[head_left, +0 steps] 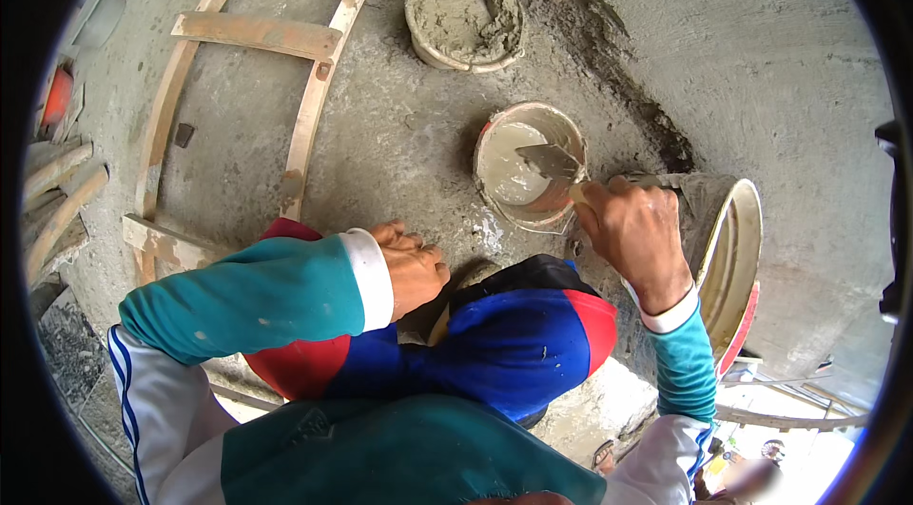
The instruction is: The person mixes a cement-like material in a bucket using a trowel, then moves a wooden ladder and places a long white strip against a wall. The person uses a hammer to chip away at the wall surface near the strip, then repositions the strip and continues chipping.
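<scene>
Lying along the left side, a wooden ladder [255, 34] spans the floor. A bucket of thick grey mortar [439, 58] stands farther off, apparently mixed already, its surface partly dug away. Nearer, a bucket of watery grey slurry [569, 129] looks to be in use, not finished with; how much remains cannot be told. The left hand [411, 269] hangs loosely curled, palm hidden, so I cannot tell whether it is empty; the right hand [639, 224] grips a trowel [552, 161], its blade inside the slurry bucket.
</scene>
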The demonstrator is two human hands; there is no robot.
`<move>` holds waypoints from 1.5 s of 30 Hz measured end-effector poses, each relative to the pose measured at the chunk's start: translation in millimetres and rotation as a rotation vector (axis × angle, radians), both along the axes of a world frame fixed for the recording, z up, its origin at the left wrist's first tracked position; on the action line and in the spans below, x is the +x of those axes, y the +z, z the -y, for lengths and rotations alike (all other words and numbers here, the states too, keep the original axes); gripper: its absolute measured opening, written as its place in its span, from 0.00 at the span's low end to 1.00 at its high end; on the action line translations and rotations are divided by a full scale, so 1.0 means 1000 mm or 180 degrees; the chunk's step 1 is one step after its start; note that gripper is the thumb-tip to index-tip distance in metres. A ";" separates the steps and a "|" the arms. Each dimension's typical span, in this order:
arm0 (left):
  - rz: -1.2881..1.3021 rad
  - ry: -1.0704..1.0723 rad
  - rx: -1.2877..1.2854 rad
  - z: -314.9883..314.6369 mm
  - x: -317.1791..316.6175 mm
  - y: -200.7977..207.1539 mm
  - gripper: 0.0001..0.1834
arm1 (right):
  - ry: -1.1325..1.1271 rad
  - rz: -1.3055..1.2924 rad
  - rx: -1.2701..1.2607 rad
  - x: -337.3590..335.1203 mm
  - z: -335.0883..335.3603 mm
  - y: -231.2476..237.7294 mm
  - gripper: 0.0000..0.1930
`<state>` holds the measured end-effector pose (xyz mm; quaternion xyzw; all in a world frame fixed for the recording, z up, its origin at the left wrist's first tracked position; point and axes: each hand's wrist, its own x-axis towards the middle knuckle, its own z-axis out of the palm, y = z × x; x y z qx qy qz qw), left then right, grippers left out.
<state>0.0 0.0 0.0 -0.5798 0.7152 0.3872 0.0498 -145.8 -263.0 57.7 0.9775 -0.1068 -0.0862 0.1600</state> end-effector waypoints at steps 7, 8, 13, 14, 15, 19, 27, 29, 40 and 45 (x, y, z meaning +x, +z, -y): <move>0.0212 -0.0148 -0.0094 0.007 -0.005 -0.008 0.18 | -0.0279 -0.0103 0.0094 0.082 0.095 -0.060 0.08; 0.0236 -0.0159 -0.0069 0.006 -0.007 -0.010 0.19 | -0.0094 -0.0250 0.0096 0.096 0.095 -0.063 0.07; 0.0263 -0.0088 -0.0040 0.007 -0.002 -0.011 0.19 | 0.1315 -0.0606 0.0458 0.115 0.040 -0.068 0.07; 0.0319 -0.0076 -0.0079 0.008 -0.001 -0.013 0.19 | 0.1371 -0.0734 0.0425 0.106 0.028 -0.065 0.07; 0.0236 -0.0053 -0.0094 0.009 -0.001 -0.015 0.19 | 0.1601 -0.0804 0.0337 0.094 0.017 -0.063 0.07; 0.0111 -0.0104 -0.0049 0.016 0.002 -0.024 0.21 | 0.2475 -0.0888 0.0220 0.034 -0.010 -0.071 0.06; 0.0088 -0.0123 0.0121 0.026 0.005 -0.023 0.20 | 0.2205 -0.0726 -0.0069 -0.038 0.055 -0.078 0.13; 0.0162 -0.0171 0.0254 0.029 0.005 -0.022 0.20 | 0.1913 -0.0506 -0.0107 -0.030 0.066 -0.093 0.17; 0.0105 -0.0020 0.0303 0.026 0.011 -0.028 0.22 | -0.1012 -0.0745 0.0781 -0.025 0.079 -0.124 0.15; 0.0162 -0.0078 0.0209 0.030 0.010 -0.025 0.21 | -0.1738 -0.0772 0.2104 -0.024 0.078 -0.133 0.19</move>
